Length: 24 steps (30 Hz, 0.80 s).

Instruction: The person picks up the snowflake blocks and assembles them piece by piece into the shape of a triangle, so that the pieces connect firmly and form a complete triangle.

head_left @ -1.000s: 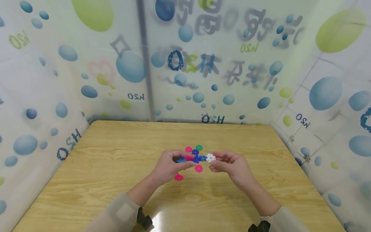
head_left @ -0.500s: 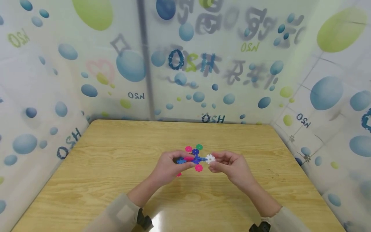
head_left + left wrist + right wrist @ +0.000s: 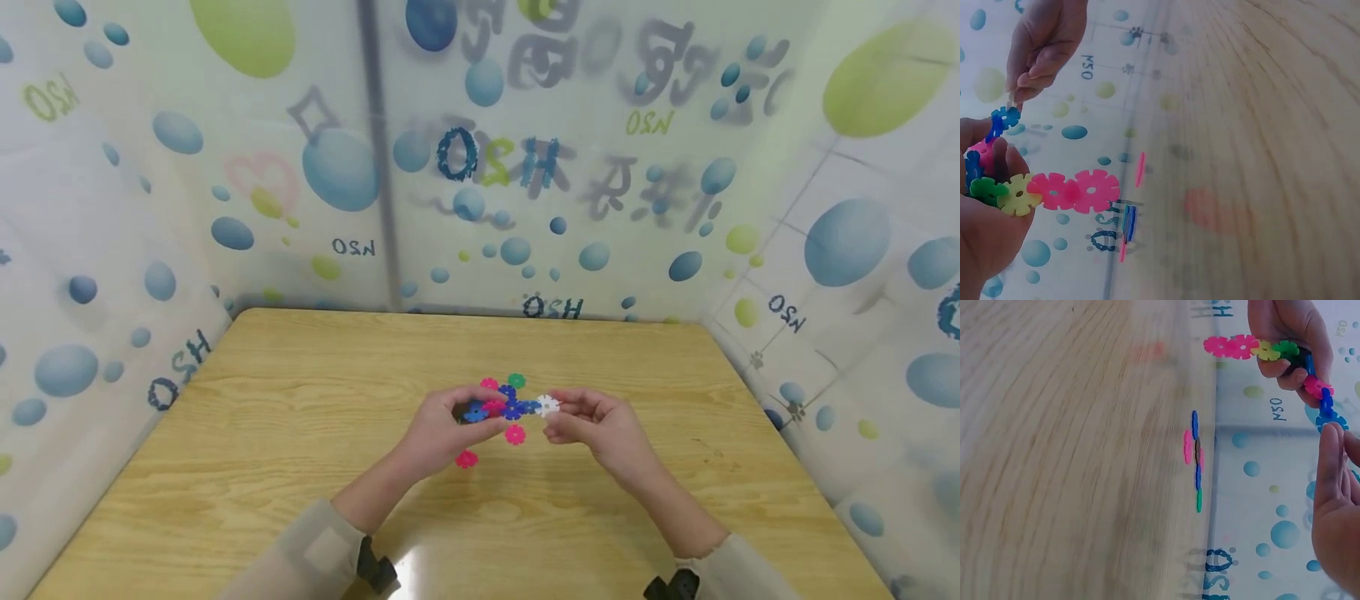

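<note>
My left hand (image 3: 446, 425) grips a chain of notched plastic snowflake discs joined edge to edge. In the left wrist view its green disc (image 3: 988, 190), yellow disc (image 3: 1019, 194) and two pink discs (image 3: 1094, 190) reach out below the fingers. Blue discs (image 3: 512, 409) and a pink disc (image 3: 492, 408) show between finger and thumb in the head view. Opposite, my right hand (image 3: 607, 425) pinches a white snowflake disc (image 3: 547, 406) at the blue end of the chain. The fingers hide part of the white disc in the right wrist view.
Loose snowflake discs lie on the wooden table (image 3: 337, 358) beyond and beneath the hands: a green disc (image 3: 517, 381), a pink disc (image 3: 515, 435) and several others. Curtain-like walls (image 3: 480, 275) printed with bubbles stand along the table's back and sides.
The chain has tilted slightly in my hands; its pink lower end slipped partly behind the left hand and shows again now. Both hands stay nearly in place, the white disc still pinched.
</note>
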Motion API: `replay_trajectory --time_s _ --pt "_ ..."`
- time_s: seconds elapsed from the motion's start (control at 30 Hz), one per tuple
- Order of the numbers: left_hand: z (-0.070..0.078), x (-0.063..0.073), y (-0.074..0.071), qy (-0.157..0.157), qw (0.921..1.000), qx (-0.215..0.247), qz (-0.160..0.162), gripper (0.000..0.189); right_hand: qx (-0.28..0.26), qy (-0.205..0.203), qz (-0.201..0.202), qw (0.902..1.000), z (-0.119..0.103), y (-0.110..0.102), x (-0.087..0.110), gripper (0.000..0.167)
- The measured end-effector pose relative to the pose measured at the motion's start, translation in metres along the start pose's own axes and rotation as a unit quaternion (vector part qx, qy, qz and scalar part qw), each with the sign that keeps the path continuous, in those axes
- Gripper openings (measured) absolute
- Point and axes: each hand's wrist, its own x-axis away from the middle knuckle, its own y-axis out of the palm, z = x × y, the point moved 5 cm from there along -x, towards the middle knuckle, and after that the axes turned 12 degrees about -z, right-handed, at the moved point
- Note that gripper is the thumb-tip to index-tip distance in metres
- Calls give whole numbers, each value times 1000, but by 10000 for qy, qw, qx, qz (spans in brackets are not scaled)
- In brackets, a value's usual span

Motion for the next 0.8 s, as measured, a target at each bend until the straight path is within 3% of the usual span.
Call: replay_trajectory --time_s 0.2,0.5,0.67,0.8 --pt "-1 -3 -5 270 9937 1085 9 30 158 184 -254 9994 8 3 -4 56" --pt "2 -10 -5 187 9654 2585 279 31 436 512 -1345 9886 19 41 -12 43" --pt "5 -12 -5 245 9562 2899 318 31 475 478 -1556 9855 16 61 -15 32" --pt "8 -12 -4 379 9565 2882 260 29 622 270 -1368 9883 13 67 -17 24"
